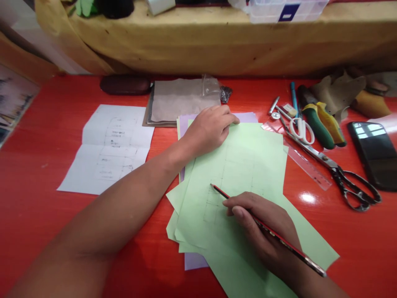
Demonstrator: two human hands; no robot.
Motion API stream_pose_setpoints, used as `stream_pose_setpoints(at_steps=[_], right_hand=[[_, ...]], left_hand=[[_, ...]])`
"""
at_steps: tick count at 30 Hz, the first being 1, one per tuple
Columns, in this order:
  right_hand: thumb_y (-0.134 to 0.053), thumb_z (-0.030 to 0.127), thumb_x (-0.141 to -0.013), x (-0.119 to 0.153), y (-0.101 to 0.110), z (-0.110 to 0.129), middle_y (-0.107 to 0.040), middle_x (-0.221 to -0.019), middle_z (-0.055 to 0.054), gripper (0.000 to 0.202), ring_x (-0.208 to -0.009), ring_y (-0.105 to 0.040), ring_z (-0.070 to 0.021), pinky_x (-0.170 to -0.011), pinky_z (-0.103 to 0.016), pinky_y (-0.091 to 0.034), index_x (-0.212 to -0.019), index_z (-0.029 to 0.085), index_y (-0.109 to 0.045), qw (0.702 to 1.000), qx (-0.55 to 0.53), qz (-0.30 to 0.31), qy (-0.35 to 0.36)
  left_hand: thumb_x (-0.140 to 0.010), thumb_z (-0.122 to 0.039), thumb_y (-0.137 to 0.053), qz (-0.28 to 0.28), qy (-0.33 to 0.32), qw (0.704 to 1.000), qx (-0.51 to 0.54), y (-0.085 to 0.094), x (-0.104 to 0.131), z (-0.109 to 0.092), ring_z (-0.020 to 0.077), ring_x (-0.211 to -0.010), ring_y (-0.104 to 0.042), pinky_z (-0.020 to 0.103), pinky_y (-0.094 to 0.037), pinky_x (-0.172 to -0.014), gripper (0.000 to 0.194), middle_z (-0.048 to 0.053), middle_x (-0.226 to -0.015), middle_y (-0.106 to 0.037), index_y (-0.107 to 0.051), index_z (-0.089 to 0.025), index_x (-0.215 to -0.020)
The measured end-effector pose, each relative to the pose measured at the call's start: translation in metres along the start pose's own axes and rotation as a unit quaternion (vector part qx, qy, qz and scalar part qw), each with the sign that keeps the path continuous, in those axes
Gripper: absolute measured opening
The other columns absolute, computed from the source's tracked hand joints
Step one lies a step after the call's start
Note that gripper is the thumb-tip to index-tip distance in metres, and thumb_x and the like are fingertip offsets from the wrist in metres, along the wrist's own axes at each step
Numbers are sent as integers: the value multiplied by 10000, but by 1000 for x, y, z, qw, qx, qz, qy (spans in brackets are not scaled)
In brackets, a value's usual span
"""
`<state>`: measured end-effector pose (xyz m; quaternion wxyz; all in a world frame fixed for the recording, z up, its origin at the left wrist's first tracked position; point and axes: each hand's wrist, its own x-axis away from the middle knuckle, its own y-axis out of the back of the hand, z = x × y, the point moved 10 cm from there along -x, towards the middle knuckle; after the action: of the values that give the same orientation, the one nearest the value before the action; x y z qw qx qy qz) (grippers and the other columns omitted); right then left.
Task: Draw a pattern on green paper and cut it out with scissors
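Note:
A red and black pencil (279,238) is gripped in my right hand (263,227), its sharpened tip at the surface of a light green sheet (238,165). Faint ruled pencil lines mark that sheet around the tip. My left hand (212,128) rests on the sheet's upper left edge, holding nothing, fingers stretched to the right. Under the sheet lie more green and lilac papers (195,261). To the left, a creased white sheet (89,155) bears a hand-drawn, labelled outline; my left forearm covers its lower right part.
Right of the papers are a clear ruler (310,167), large scissors (325,159), white-handled scissors (302,131), pliers (325,124) and a phone (374,153). At the back lie a dark case (125,85) and grey-brown sheets (182,101). A cloth-covered ledge (186,45) runs behind.

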<state>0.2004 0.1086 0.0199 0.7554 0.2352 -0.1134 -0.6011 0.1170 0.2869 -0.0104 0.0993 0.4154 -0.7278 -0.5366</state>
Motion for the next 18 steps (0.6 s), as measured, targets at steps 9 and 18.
stream_pose_setpoints(at_steps=[9,18], right_hand=[[-594,229,-1089,-1,-1,0,-842,-894,-44,191,-797,-813,-214,-644,-291,-608,-1041,237,-779,1000,2,4,0],[-595,208,-1074,1,4,-1,-831,-859,-24,202,-748,-793,-180,-604,-259,-587,-1021,236,-788,1000,-14,-13,-6]], left_hand=[[-1001,-82,-458,7,5,1000,1,0,0,0,275,-1124,-667,433,-487,-999,405,90,-1158,-735,-758,-212,-1239],[-995,-78,-465,4,4,1000,2,0,0,0,276,-1123,-668,433,-486,-1010,406,92,-1160,-737,-760,-206,-1242]])
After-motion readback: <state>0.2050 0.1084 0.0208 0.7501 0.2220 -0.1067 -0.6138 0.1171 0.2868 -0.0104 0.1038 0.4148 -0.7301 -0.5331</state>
